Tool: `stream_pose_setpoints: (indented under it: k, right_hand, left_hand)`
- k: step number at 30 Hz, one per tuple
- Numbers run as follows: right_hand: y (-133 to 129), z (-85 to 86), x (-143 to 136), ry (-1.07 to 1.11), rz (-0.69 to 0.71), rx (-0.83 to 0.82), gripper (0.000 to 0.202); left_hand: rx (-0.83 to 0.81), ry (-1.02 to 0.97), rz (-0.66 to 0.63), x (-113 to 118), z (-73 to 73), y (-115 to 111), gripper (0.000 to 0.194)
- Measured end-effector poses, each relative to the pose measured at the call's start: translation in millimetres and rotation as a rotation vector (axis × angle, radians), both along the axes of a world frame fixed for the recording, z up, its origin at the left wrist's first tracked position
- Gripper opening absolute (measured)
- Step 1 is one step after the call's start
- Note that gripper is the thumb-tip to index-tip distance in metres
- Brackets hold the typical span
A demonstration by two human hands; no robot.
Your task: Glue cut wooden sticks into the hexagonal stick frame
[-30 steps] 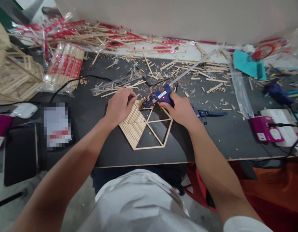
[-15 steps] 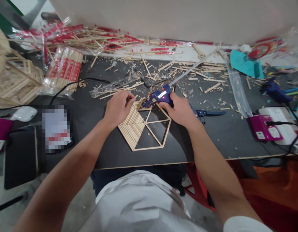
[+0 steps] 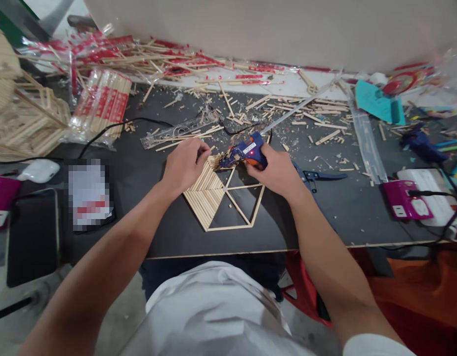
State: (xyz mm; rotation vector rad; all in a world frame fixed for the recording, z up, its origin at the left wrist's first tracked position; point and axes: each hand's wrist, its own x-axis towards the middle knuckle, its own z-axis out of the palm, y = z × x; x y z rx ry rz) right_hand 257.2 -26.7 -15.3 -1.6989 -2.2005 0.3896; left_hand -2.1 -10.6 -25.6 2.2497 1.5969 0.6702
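Note:
My right hand (image 3: 275, 168) is wrapped around the handle of a blue hot glue gun (image 3: 246, 149) with a small red light. Its nozzle points left, at the upper edge of a hexagonal frame of wooden sticks (image 3: 232, 229) lying on the table. Spokes cross the frame, and its left sections are filled with tightly laid sticks (image 3: 203, 205). Over the upper left side rests my left hand (image 3: 186, 165), thumb and fingers pinched together. A short wooden stick (image 3: 213, 148) pokes out at its fingertips, mostly hidden by them.
Blue cutters (image 3: 320, 176) lie right of my right hand. Offcuts (image 3: 306, 111), a clear ruler (image 3: 169, 133) and packed chopsticks (image 3: 104, 104) lie behind. Phones (image 3: 33, 237) and a wooden stick structure (image 3: 31, 113) are left; a purple power adapter (image 3: 406, 198) is right. The table's front edge (image 3: 221, 254) runs close by.
The glue gun has tilted slightly, and its orange trigger shows more between my right fingers. My left hand keeps almost the same place on the frame. The whole view has shifted a little.

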Motion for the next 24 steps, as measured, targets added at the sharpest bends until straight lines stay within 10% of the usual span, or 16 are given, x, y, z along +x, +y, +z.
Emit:
stream_pose_setpoints:
  k: [24]
  right_hand:
    - [-2.7,6.8,6.8,-0.054,0.042,0.01,0.036]
  left_hand:
    - [0.024,0.006,-0.002,1.0,-0.3,-0.6,0.014]
